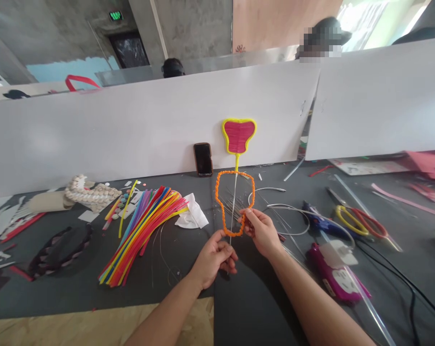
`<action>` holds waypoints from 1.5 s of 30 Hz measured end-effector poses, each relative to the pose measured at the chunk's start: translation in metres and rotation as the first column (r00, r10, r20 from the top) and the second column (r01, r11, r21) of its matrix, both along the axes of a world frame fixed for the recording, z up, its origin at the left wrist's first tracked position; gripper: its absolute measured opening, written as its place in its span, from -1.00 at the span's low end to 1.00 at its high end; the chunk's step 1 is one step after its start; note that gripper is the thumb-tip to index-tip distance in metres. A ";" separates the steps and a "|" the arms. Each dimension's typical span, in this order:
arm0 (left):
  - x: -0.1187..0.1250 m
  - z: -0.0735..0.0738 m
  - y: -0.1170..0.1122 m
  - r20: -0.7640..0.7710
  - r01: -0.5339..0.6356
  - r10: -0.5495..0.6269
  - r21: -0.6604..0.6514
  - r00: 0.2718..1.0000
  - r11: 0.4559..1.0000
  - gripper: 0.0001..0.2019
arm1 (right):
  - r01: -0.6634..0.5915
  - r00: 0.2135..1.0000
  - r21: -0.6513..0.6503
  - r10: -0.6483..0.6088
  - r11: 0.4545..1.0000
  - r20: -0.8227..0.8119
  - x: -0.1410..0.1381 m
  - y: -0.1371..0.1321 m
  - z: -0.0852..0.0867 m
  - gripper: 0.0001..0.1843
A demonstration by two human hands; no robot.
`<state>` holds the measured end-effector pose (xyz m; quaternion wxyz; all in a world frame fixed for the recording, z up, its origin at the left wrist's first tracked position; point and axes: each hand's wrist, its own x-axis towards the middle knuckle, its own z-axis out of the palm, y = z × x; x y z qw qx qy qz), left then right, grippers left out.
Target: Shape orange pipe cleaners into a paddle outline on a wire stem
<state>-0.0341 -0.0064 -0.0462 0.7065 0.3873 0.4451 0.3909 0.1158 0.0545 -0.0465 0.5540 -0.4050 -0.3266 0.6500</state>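
Observation:
Between my hands is an outline frame of twisted orange pipe cleaner (217, 194), with a pale thin stick (233, 199) running down its middle. My left hand (217, 257) is closed around the lower end of the stick, below the frame. With its fingers pinched, my right hand (261, 230) grips the frame's lower right side. Behind it, a fan-shaped piece (240, 136) with a dark pink centre and yellow edging stands against the white partition. A phone (203, 159) leans upright to its left.
A bundle of colourful pipe cleaners (141, 235) and a white tissue (192, 214) lie left. At the right are scissors (361, 221), a blue glue gun (323, 221), a magenta power strip (336, 278) and cables. Thin wires (285, 226) lie beyond my right hand. A white partition (130, 129) borders the table.

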 end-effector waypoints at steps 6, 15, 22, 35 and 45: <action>0.001 -0.001 -0.001 -0.050 0.032 -0.031 0.016 0.998 0.999 -0.62 | 0.043 0.994 0.038 -0.047 0.998 0.095 0.000 0.000 0.000 -0.65; 0.003 -0.001 -0.002 -0.059 0.038 -0.036 0.030 0.998 0.999 -0.63 | 0.070 0.987 0.072 -0.079 0.995 0.137 0.001 -0.002 0.004 -0.67; 0.002 0.000 0.000 -0.037 0.017 -0.017 0.009 0.999 1.000 -0.63 | 0.030 0.993 0.073 -0.038 0.997 0.112 0.002 -0.001 0.001 -0.64; -0.011 0.004 0.006 0.177 -0.047 0.063 -0.093 0.982 0.995 -0.61 | -0.026 1.000 -0.013 0.026 1.000 0.010 0.003 0.000 0.001 -0.59; -0.013 0.000 0.010 0.198 -0.108 0.130 -0.119 0.971 0.987 -0.76 | -0.188 0.978 0.009 0.186 0.982 0.093 -0.009 -0.012 -0.003 -0.68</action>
